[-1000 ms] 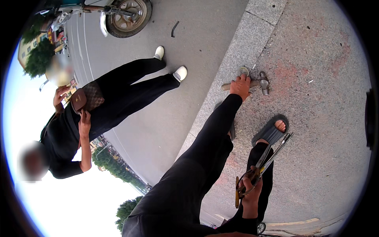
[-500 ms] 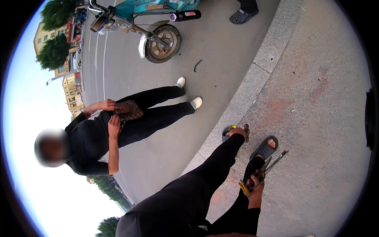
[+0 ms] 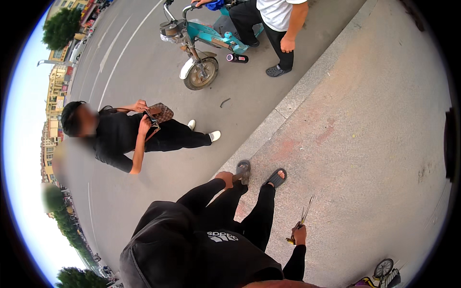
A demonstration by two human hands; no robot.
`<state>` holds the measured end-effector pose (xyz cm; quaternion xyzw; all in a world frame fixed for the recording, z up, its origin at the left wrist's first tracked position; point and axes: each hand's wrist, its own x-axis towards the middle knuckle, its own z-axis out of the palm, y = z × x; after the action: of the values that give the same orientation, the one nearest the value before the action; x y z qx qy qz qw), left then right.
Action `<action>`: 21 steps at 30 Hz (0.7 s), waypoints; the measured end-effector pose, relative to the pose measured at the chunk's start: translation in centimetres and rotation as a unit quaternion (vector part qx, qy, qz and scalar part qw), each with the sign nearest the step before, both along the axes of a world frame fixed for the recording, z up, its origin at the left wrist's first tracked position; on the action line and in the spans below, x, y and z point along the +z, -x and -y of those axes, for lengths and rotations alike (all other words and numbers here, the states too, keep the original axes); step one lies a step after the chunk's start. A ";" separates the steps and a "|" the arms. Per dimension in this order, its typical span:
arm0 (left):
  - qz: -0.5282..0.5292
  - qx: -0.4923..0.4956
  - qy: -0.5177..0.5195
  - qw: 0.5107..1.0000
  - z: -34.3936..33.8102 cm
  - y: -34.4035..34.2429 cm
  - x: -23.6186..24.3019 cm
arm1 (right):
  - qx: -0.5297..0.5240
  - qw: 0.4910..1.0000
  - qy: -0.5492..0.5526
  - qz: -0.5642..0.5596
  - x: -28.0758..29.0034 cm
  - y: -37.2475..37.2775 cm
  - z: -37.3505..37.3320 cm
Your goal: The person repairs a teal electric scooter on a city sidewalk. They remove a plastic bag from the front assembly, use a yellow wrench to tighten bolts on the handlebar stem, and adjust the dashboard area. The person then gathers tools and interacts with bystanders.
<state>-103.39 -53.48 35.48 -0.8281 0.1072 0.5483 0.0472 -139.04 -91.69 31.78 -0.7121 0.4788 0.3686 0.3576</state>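
Note:
My left hand [image 3: 224,179] is closed round what looks like a hammer [image 3: 238,176], held low above my sandalled left foot. Out to the right, my right hand [image 3: 300,234] grips scissors [image 3: 302,220] with yellow handles, their slim blades pointing away from me. A long thin metal tool [image 3: 309,203] lies along the blades in the same grip; its kind is too small to tell. Both tools are over the pavement, apart from the ground.
A granite kerb [image 3: 283,109] separates my pavement from the road. A person in black [image 3: 120,134] stands on the road with both hands at a checked bag [image 3: 162,113]. Beyond are a turquoise electric scooter [image 3: 221,36] and another person in a white shirt [image 3: 276,19]. A wheel [image 3: 383,268] shows at lower right.
My view has shifted, bringing in the white-shirted person and the wheel at lower right. My right hand now extends farther from my legs. Both hands keep their tools.

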 end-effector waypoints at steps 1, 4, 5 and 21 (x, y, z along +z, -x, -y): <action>-0.025 0.037 0.034 0.998 -0.5 0.2 1.9 | -0.027 0.999 -0.041 -0.023 0.3 2.6 -0.1; -0.050 0.144 0.045 0.987 -2.4 1.5 5.3 | -0.133 0.980 -0.150 -0.015 2.3 10.8 -2.8; -0.040 0.163 0.034 0.985 -3.4 1.7 5.5 | -0.184 0.970 -0.146 -0.054 5.4 10.4 -4.5; -0.219 0.468 0.030 0.856 -29.3 25.0 -4.3 | -0.177 0.980 -0.078 0.039 17.9 29.7 -15.8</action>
<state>-128.43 -24.23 31.16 -0.6404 -0.2685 0.6692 -0.2645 -168.78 -75.85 49.64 -0.5999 0.5525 0.3081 0.4898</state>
